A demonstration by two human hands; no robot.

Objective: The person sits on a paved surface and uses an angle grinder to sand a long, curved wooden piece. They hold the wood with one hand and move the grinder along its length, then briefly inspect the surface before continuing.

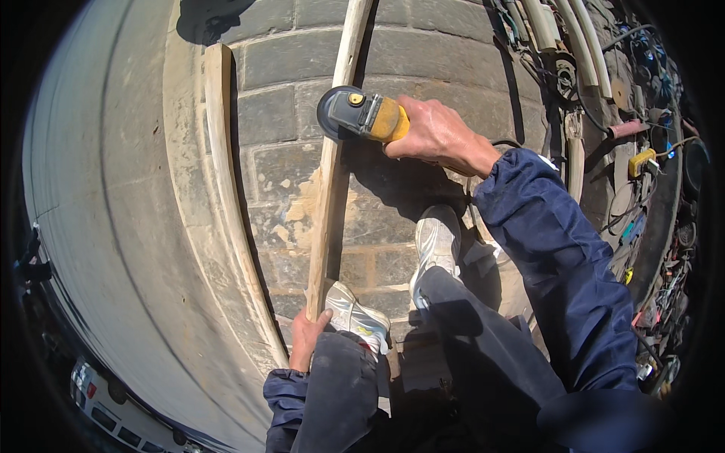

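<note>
Paving beneath pole, road alongside

Matt wood is seen in the pole, smooth plastic on the grinder, rough brick in the pavement.

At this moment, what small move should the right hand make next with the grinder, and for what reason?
I would probably have the right hand slide the grinder slightly farther up the wooden pole: its disc lies over the pole, more length stretches beyond it, and the left hand holds the near end, clear of the disc.
</note>
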